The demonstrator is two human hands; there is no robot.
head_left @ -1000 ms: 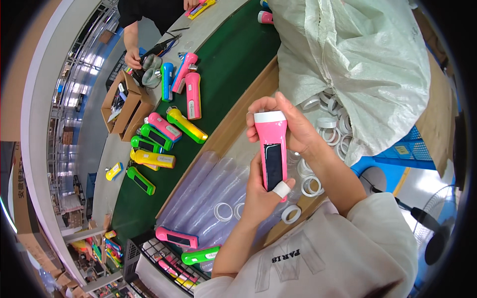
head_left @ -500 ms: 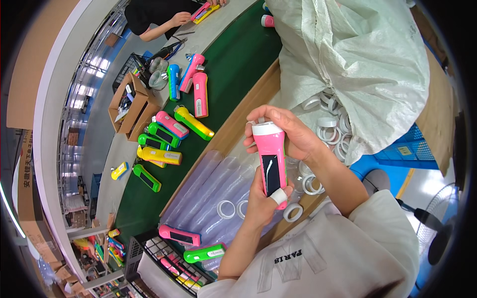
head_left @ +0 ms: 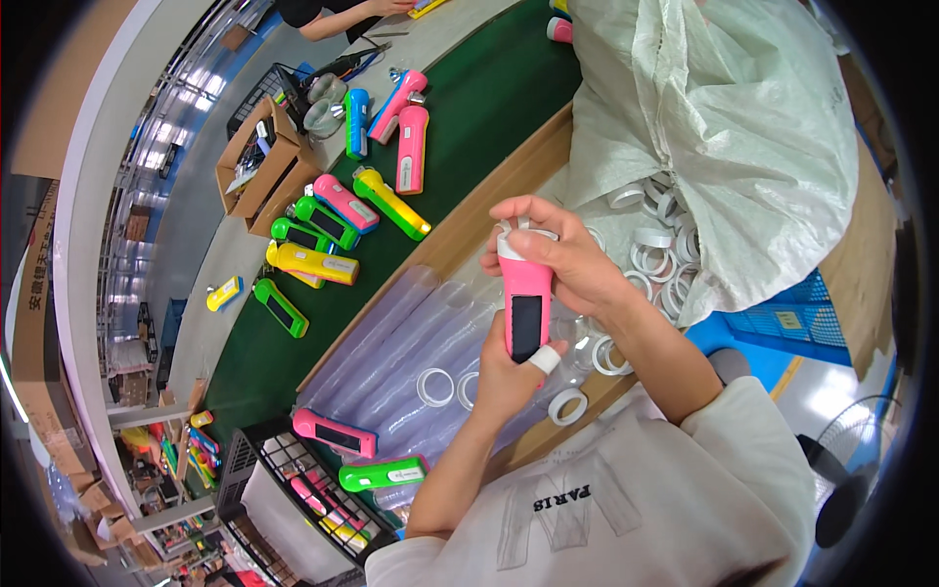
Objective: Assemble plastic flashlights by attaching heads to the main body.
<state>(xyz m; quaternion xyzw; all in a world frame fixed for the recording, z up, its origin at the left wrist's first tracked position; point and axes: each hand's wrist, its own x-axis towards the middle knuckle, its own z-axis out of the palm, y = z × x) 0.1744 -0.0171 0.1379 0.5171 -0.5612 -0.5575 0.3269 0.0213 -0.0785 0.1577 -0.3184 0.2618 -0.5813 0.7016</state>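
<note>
A pink flashlight point(head_left: 528, 284) with a black panel on its side stands nearly upright before my chest. Its lower body is wrapped by my left hand point(head_left: 501, 377), which has a white band round the thumb. At the top, my right hand point(head_left: 577, 264) closes on the white ring point(head_left: 511, 245) of the flashlight's head, thumb on the near side and fingers curled behind. My right fingers partly hide the ring. Loose white rings point(head_left: 434, 387) lie on the clear plastic tubes point(head_left: 401, 342) below my hands.
Across the green belt point(head_left: 469, 108) lie several pink, yellow, green and blue flashlights point(head_left: 413, 147). A white woven sack point(head_left: 714, 127) spills more white rings at right. A black basket point(head_left: 284, 460) sits at lower left, a cardboard box point(head_left: 269, 166) beyond the belt. Another person's arm point(head_left: 337, 22) shows at the top.
My right thumb has come down onto the white ring, and the fingers have closed round the flashlight's head. The flashlight has turned slightly in my left hand. The whole view has shifted a little.
</note>
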